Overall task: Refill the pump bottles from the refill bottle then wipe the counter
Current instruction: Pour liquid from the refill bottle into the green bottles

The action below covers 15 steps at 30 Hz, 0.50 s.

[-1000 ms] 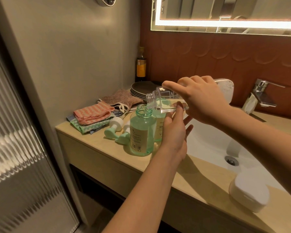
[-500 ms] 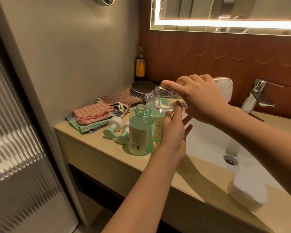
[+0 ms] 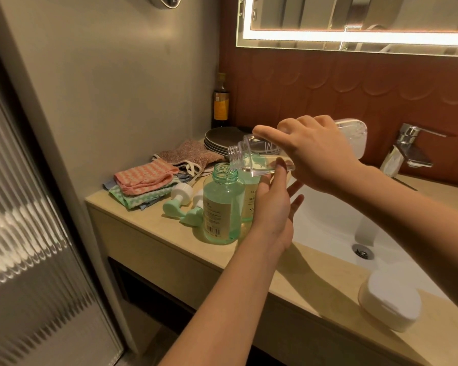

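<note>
Refill bottle (image 3: 251,157), clear and tipped almost flat, is held by the right hand (image 3: 317,154), whose fingers curl over its body. Its threaded neck hangs just above the open mouth of the near pump bottle (image 3: 222,207), and a thin stream seems to fall between them. Only a shallow layer of liquid lies along its lower side.

The left hand (image 3: 273,207) rests against that green bottle at three o'clock, fingers straight and spread, the uppermost one touching the underside of the refill bottle. The second pump bottle (image 3: 249,199) stands at two o'clock, touching the first and partly hidden by the hand. Its fill level cannot be read.

Two pump heads (image 3: 179,199) lie loose on the counter (image 3: 154,233) at nine o'clock of the bottles. The folded cloths (image 3: 143,178) sit beyond them at ten o'clock, untouched.

By my reading the task is mid-pour on the first bottle. Left to do: perhaps the second bottle, both pump heads screwed back on, and then the counter wiped.
</note>
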Each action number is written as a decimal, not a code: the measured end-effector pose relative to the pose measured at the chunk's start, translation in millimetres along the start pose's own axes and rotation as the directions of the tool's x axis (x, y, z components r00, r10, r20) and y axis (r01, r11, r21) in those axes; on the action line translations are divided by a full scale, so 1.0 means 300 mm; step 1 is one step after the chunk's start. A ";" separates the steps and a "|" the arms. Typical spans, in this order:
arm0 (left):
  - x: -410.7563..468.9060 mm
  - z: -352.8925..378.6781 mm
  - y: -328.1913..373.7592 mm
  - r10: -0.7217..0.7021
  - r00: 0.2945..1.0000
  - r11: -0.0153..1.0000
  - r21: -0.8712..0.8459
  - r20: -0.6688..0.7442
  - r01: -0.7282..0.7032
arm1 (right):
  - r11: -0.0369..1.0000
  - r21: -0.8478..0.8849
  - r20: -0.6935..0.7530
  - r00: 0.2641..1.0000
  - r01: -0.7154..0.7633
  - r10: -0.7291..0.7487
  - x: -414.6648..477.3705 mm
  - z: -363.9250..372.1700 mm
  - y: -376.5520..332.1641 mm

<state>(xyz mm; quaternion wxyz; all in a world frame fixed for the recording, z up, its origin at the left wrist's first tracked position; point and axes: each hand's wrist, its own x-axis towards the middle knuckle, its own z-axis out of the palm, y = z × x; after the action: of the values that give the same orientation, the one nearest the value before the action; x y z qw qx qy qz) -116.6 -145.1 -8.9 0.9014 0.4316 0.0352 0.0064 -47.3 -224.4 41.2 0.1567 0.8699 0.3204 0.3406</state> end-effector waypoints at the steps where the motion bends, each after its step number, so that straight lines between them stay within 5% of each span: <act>1: 0.001 0.000 0.000 -0.003 1.000 1.000 -0.002 0.000 0.003 | 1.000 -0.003 0.000 1.000 0.001 -0.001 0.000 0.000 0.001; 15: 0.003 0.001 0.002 -0.008 1.000 0.999 -0.034 0.007 0.008 | 1.000 -0.010 0.014 1.000 0.010 -0.010 0.008 -0.012 0.002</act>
<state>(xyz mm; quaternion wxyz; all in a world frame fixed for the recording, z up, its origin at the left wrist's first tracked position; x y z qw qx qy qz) -115.6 -144.9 -8.2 0.9088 0.4160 0.0336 0.0020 -47.9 -223.1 45.3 0.1652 0.8697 0.3219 0.3356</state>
